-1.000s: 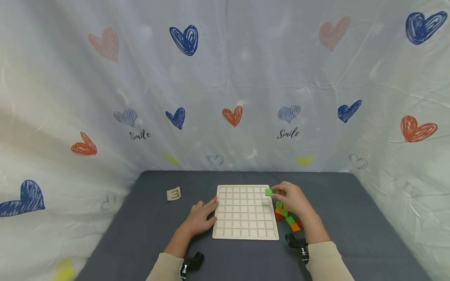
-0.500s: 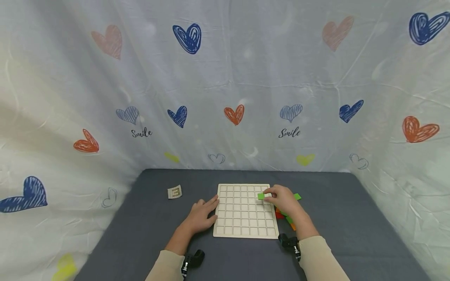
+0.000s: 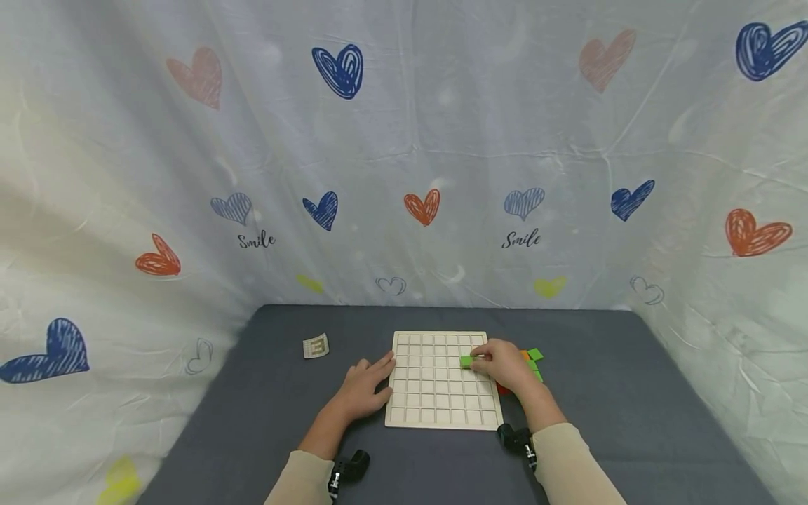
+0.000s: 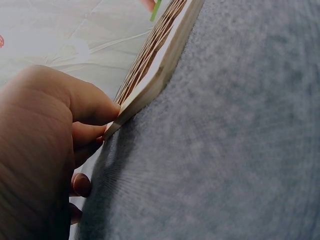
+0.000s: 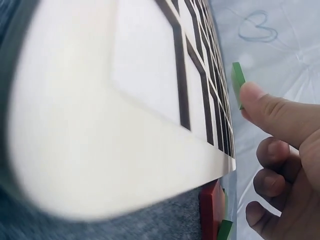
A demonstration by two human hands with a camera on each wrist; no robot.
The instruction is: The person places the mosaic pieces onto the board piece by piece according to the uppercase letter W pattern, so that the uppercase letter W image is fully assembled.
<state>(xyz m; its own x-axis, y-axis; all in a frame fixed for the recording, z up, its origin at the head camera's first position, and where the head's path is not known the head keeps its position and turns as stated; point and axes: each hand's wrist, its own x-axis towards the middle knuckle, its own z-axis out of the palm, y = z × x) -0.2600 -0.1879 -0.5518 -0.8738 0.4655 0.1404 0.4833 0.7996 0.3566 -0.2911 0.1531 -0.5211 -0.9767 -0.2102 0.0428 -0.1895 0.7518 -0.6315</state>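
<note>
A pale wooden board (image 3: pixel 435 416) with a grid of square recesses lies in the middle of the table. My left hand (image 3: pixel 360 390) rests at its left edge, fingers extended; in the left wrist view the thumb and fingertips touch the board's side (image 4: pixel 157 75). Over the right part of the grid, my right hand (image 3: pixel 507 365) pinches a green square tile (image 3: pixel 466 362) between thumb and fingers. The right wrist view shows this thin green tile (image 5: pixel 237 82) tilted on edge above the grid, its remaining fingers loosely curled below.
Loose green tiles (image 3: pixel 535 354), an orange tile (image 3: pixel 524 355) and a red tile (image 3: pixel 502 389) lie right of the board, partly hidden by the right arm. A small printed paper (image 3: pixel 315 346) sits at the back left of the dark table (image 3: pixel 429 470). A heart-patterned curtain (image 3: pixel 372 154) hangs behind.
The right hand has carried the green tile leftward and slightly nearer, from the board's upper right edge to over the grid. The left hand has stayed at the left edge.
</note>
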